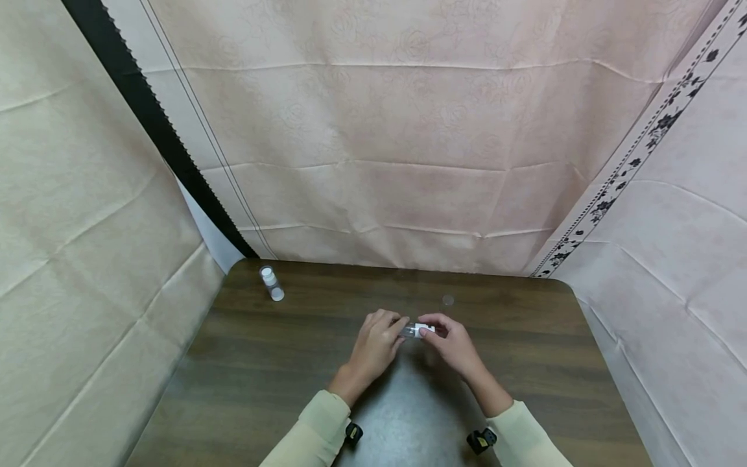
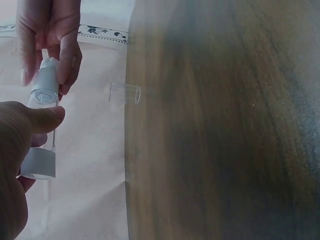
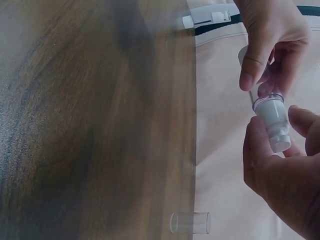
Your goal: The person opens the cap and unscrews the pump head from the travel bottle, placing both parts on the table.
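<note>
Brown table [image 1: 233,389]; from afar I see left hand [image 1: 374,345] gripping clear bottle [image 1: 410,330], right hand [image 1: 456,347] pinching its white pump [image 3: 272,112].

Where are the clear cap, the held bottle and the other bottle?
Clear cap [image 2: 124,93]: left wrist view, side wall.
Held bottle [image 3: 271,111]: right wrist view, white collar.
Other bottle [image 1: 272,283]: head view, midsection.
</note>
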Action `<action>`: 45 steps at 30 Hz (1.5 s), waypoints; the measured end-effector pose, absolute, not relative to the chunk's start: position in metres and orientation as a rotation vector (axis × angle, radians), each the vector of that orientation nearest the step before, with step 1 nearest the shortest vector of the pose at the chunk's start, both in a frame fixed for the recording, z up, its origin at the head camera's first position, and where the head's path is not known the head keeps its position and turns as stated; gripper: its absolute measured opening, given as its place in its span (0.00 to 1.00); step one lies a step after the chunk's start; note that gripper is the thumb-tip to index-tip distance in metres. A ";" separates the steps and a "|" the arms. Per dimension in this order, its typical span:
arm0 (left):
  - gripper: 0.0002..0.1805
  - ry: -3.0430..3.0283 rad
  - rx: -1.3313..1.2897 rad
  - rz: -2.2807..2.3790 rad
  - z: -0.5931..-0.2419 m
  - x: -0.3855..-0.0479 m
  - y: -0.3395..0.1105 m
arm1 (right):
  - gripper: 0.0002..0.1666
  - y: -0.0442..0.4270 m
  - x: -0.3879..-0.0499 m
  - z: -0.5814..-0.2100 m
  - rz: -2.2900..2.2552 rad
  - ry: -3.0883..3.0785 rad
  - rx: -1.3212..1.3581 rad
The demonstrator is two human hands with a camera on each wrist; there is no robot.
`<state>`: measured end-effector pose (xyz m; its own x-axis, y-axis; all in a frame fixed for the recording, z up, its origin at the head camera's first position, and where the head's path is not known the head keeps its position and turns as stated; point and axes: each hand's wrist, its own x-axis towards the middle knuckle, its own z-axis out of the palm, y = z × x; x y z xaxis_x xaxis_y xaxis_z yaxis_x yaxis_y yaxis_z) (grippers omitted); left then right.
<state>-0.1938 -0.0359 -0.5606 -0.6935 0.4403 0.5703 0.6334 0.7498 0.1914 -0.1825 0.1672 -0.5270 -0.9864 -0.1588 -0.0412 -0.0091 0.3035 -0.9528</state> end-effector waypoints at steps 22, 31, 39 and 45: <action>0.20 -2.483 -0.786 -0.553 -0.557 -0.191 -0.034 | 0.12 0.171 -0.185 -0.546 -1.795 2.528 -0.174; 0.21 -2.492 -0.784 -0.617 -0.555 -0.189 -0.033 | 0.11 0.172 -0.184 -0.547 -1.780 2.574 -0.187; 0.22 -2.523 -0.792 -0.616 -0.555 -0.188 -0.034 | 0.11 0.173 -0.182 -0.549 -1.773 2.641 -0.231; 0.22 -2.517 -0.793 -0.647 -0.557 -0.187 -0.035 | 0.12 0.173 -0.181 -0.549 -1.763 2.706 -0.369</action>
